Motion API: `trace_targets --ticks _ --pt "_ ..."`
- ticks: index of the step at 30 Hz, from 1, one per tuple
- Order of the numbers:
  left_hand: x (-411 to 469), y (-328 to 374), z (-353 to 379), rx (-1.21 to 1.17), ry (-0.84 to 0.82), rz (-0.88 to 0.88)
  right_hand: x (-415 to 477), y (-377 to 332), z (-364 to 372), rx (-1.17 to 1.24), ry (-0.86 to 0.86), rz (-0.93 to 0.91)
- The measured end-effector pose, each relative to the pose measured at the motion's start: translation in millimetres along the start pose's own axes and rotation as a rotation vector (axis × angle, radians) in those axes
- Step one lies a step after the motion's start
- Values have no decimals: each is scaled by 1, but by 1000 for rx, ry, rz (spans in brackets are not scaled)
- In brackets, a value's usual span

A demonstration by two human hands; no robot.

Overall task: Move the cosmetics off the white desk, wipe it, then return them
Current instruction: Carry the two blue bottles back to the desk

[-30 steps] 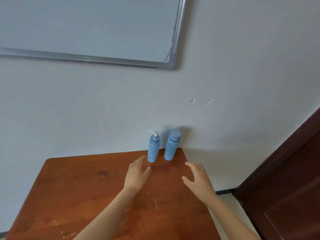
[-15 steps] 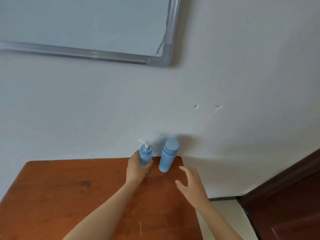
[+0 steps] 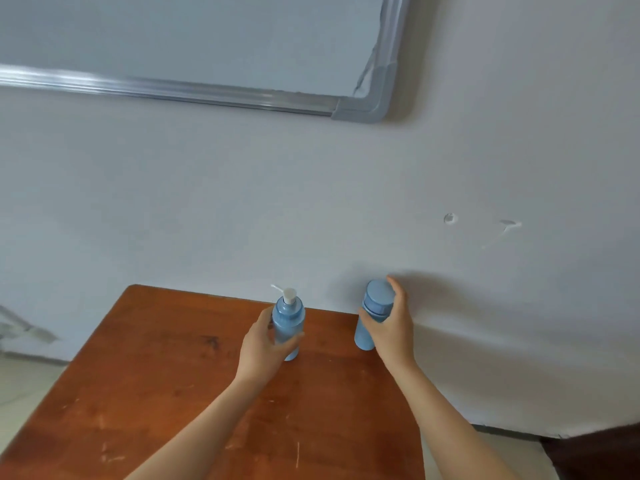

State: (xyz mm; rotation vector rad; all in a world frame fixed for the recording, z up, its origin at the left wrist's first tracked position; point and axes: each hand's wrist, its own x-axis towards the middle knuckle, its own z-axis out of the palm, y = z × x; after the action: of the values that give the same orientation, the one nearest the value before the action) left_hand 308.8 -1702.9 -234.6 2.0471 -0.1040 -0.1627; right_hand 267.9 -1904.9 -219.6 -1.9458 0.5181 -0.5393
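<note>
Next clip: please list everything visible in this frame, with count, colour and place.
pump bottle: 1, blue with white pump, upright at the table's back edge
capped bottle: 1, blue, right of the pump bottle
table: 1, reddish-brown wood, scratched, against the wall
whiteboard: 1, white with grey frame, upper left on the wall
wall: 1, white, behind the table
marks: 2, pale, on the wall at right
door: 1, dark brown, lower right corner
left hand: 1, grips the pump bottle
right hand: 1, grips the capped bottle

A framed whiteboard (image 3: 180, 39) hangs on the wall (image 3: 207, 202).
</note>
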Motion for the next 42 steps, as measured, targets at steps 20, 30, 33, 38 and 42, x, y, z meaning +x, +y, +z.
trace_targets --ticks 20,30,33,38,42 --pt "-34 -5 -76 -163 -436 371 -186 -92 6 -124 302 49" --pt "-186 -19 -104 -101 -1070 530 -427 -142 14 -351 801 319" --pt "-240 -25 -108 -127 -1186 615 -493 -153 15 -390 927 381" --pt "-342 -40 -122 -141 -1421 746 -616 -179 22 -361 1119 492" --pt "-442 -57 -146 -127 -1571 827 -730 -203 33 -337 1272 567"
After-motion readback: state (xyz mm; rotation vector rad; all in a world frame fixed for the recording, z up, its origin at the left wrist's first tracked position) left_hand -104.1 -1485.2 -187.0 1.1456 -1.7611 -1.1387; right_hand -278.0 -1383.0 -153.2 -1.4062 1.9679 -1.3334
